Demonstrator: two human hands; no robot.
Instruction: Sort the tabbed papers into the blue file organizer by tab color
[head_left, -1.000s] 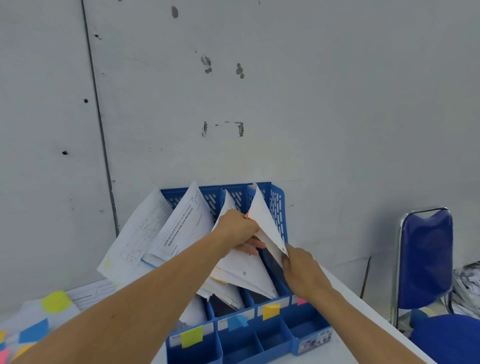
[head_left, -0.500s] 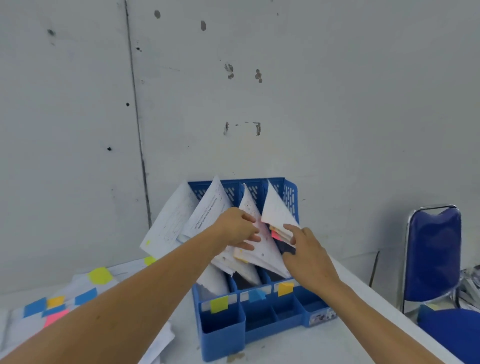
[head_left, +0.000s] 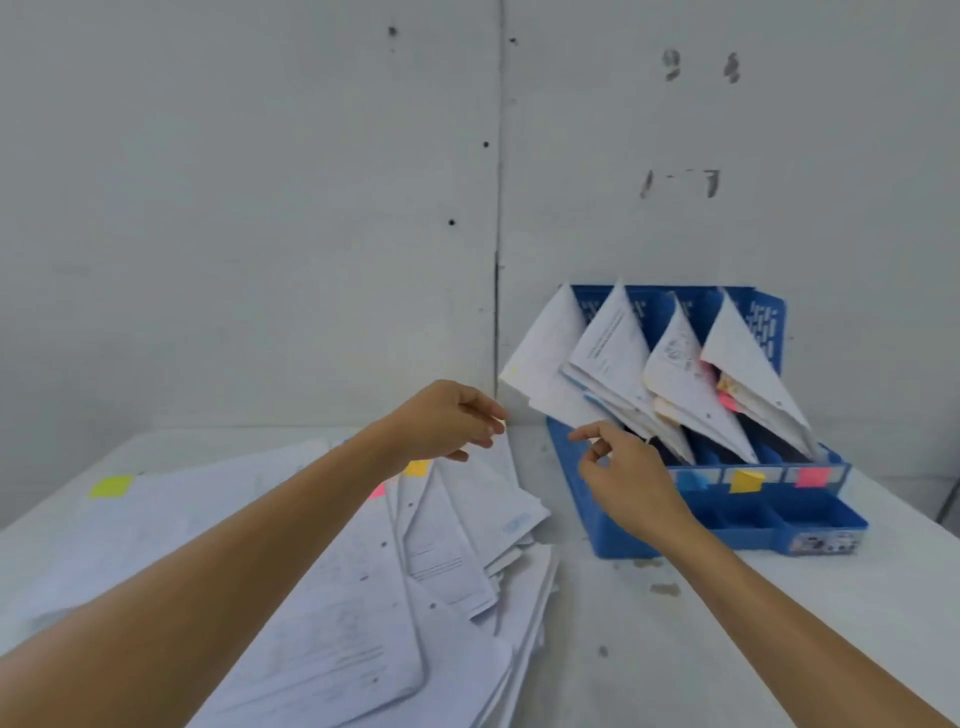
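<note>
left hand (head_left: 441, 423) hovered above the loose tabbed papers (head_left: 457, 540) heaped on the worktop (head_left: 675, 649), fingers loosely curled, holding nothing; right hand (head_left: 626, 475) likewise empty, just before the blue file organizer (head_left: 769, 514); filed sheets (head_left: 613, 353) stood inside it.

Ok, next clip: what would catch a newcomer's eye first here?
The blue file organizer at the right, against the wall, stands out, with white papers fanned up from its four slots and colored labels along its front. Left of it a loose pile of tabbed papers sprawls over the white table. Between them hover the left hand and right hand, both holding nothing.
</note>
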